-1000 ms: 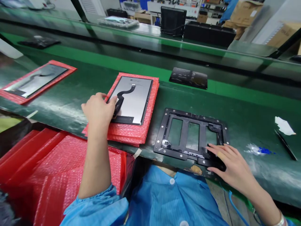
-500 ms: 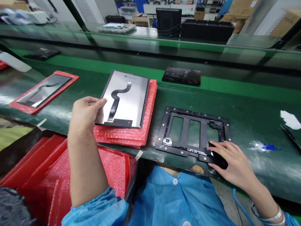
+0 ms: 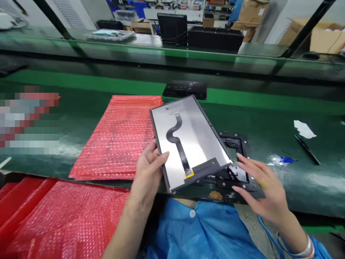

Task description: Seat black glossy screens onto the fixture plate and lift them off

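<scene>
My left hand (image 3: 151, 167) grips the left edge of a display panel (image 3: 196, 133), thumb on its silvery back. A dark curved ribbon cable (image 3: 175, 138) runs along that back, and the panel is held tilted. Behind and beneath it lies a black frame fixture (image 3: 244, 144), largely covered by the panel. My right hand (image 3: 265, 190) is beside the panel's lower right corner, thumb and fingers apart, over the right end of the fixture. Nothing shows between those fingers. To the left is a stack of red bubble-wrap sleeves (image 3: 115, 140).
A dark glossy panel (image 3: 184, 90) lies at the back of the green bench. Tweezers (image 3: 307, 149), a white scrap (image 3: 304, 128) and a small blue heap (image 3: 287, 160) are on the right. More red bubble bags (image 3: 61, 219) fill a container below the front edge.
My left hand has lifted the display panel off the red stack and carried it right, over the frame fixture. My right hand has come off the fixture and its fingers have opened. The camera view has shifted.
</scene>
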Demonstrator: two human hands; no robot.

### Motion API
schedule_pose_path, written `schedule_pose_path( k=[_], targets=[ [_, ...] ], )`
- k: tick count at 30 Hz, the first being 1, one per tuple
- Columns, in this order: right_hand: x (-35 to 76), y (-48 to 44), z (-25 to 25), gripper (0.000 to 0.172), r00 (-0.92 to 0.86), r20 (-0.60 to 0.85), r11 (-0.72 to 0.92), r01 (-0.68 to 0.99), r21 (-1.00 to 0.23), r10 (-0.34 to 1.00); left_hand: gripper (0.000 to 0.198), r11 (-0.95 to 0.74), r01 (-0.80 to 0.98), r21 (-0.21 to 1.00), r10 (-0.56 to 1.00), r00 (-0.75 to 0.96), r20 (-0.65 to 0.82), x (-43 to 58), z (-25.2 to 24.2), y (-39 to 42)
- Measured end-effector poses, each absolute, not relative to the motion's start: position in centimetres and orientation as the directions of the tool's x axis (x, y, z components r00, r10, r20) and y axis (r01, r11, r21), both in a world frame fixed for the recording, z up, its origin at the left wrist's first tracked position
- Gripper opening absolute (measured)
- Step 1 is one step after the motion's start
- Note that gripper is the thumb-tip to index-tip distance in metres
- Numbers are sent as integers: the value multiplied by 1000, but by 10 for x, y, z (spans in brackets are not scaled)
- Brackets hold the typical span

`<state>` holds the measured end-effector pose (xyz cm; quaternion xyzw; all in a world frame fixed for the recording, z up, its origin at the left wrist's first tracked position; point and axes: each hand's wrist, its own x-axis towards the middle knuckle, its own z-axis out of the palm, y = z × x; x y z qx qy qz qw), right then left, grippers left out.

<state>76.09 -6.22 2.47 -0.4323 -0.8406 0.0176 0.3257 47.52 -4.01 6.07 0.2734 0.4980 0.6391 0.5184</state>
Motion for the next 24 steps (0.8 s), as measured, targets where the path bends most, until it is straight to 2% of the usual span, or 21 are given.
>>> schedule_pose_path(
  k=[4, 8, 10, 14, 17, 20, 22, 24],
  targets=[
    [733, -62, 42, 47, -414, 700, 662, 742, -111, 582, 50, 78, -481, 873, 944, -246, -219, 501, 55, -39],
    [722, -62, 50, 49, -386, 779, 676, 734, -65, 493, 52, 64, -463, 884, 945, -256, -202, 507, 59, -39],
    [720, -61, 50, 53, -417, 774, 704, 709, -50, 475, 52, 63, -445, 893, 948, -252, -192, 509, 60, -40],
    [714, -49, 45, 50, -594, 671, 819, 573, -34, 443, 48, 69, -452, 889, 960, -212, -183, 517, 62, -44],
    [713, -38, 50, 46, -637, 636, 859, 505, -84, 436, 50, 59, -455, 889, 985, -117, -125, 517, 63, -44],
    [719, -25, 61, 40, -409, 736, 804, 508, -308, 540, 52, -8, -422, 906, 998, 51, 33, 503, 53, -37],
    [727, -12, 65, 35, -55, 838, 747, 487, -453, 544, 49, -96, -324, 941, 993, 37, 114, 488, 38, -29],
    [739, 4, 62, 24, 340, 791, 671, 418, -612, 509, 47, -123, -169, 978, 991, -71, 113, 475, 20, -19]
  ],
)
